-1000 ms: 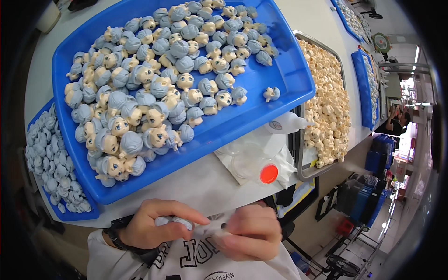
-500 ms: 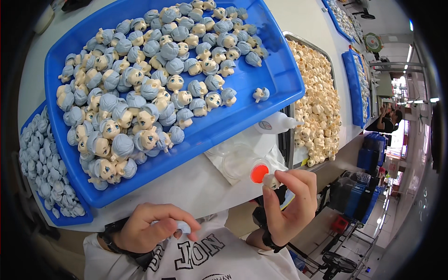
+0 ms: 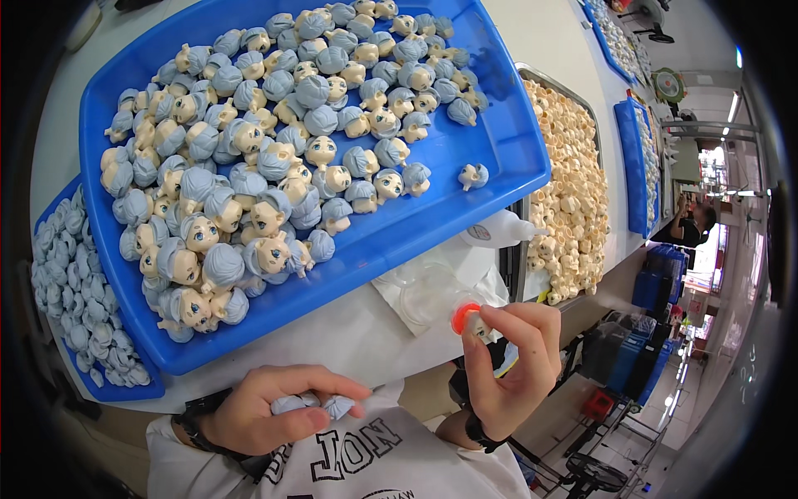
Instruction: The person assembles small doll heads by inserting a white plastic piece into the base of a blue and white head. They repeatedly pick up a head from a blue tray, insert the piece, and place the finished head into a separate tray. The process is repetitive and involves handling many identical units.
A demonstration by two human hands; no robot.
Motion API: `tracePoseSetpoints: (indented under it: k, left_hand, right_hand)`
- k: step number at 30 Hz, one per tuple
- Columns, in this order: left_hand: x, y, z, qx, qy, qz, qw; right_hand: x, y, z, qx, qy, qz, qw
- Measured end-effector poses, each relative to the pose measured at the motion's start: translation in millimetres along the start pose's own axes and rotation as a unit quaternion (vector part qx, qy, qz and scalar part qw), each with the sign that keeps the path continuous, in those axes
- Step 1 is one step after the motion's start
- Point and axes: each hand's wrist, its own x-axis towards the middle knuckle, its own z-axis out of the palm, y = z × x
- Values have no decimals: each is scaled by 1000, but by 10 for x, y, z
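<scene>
Compared with a second ago, the right hand (image 3: pixel 519 358) has left its place beside the left hand (image 3: pixel 270 407) and now stands to the right of lower centre, its fingers clamped on a small pale face piece (image 3: pixel 482 331). Biggest of all is the white desk (image 3: pixel 349 341), which runs from the left of the frame up to the top right. Across its upper left and centre spreads a large blue tray (image 3: pixel 449 154), crowded with doll heads (image 3: pixel 266 216) in blue-grey hair; one head (image 3: pixel 474 176) sits well apart near the tray's right end. Right of it is a metal tray (image 3: pixel 532 281) heaped with cream parts (image 3: pixel 565 191), and at the left edge a smaller blue tray (image 3: pixel 150 389) full of loose blue-grey hair pieces (image 3: pixel 79 291). At lower left of centre the left hand's fingers curl round blue-grey pieces (image 3: pixel 337 406), close to the shirt. Below the big tray's right corner is a white bottle (image 3: pixel 499 229). Smallest come a red disc (image 3: pixel 465 314) and the face piece, which overlaps it in view, pinched between thumb and forefinger; whether they touch I cannot tell.
</scene>
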Motion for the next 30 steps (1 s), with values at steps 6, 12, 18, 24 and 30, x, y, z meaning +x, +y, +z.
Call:
tracePoseSetpoints:
  k: [6,12,18,24,30]
  left_hand:
    - [29,-74,-69,78,-38,72,994]
    - [-22,-90,-49,27,15,40,999]
    - [-10,-63,-8,-9,23,12,1000]
    - [2,-46,0,18,55,31,998]
    - [-27,-90,-12,1,89,45,995]
  right_hand:
    - [-7,10,-42,7,-24,-22,999]
    - [12,-9,-53,-17,-21,-30,999]
    - [-24,-4,-4,-6,11,-1,1000]
    - [1,-29,-32,-21,-7,-19,1000]
    - [-54,-30,-43,-14,16,7,1000]
